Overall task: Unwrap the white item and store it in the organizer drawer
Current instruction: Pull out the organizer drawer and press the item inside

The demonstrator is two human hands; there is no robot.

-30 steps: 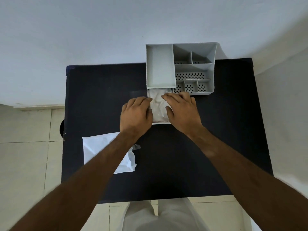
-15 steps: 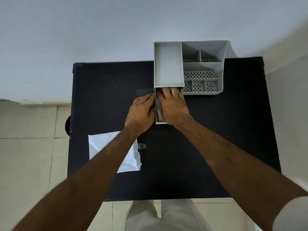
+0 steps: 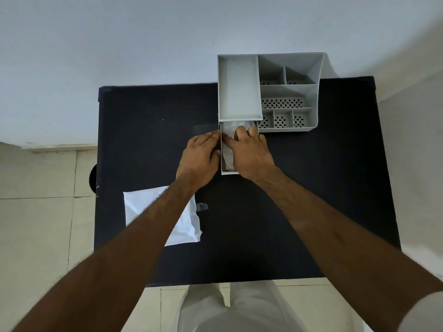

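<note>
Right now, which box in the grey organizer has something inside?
Only the pulled-out drawer at the front, holding the white item. The other compartments look empty.

A grey plastic desk organizer (image 3: pixel 287 92) stands at the far edge of a black table (image 3: pixel 311 188), its pulled-out drawer (image 3: pixel 224 172) between the left hand (image 3: pixel 199 156) and right hand (image 3: pixel 249 152). A crumpled white item (image 3: pixel 227 131) lies inside, under the right fingers. A flat white wrapper (image 3: pixel 143 204) lies nearer, beneath the left forearm.

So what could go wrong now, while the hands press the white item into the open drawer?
The white item bulges in the drawer, so it may catch when the drawer slides shut under the organizer. The right hand is inside and could be pinched. The left hand might shove the drawer askew.
</note>
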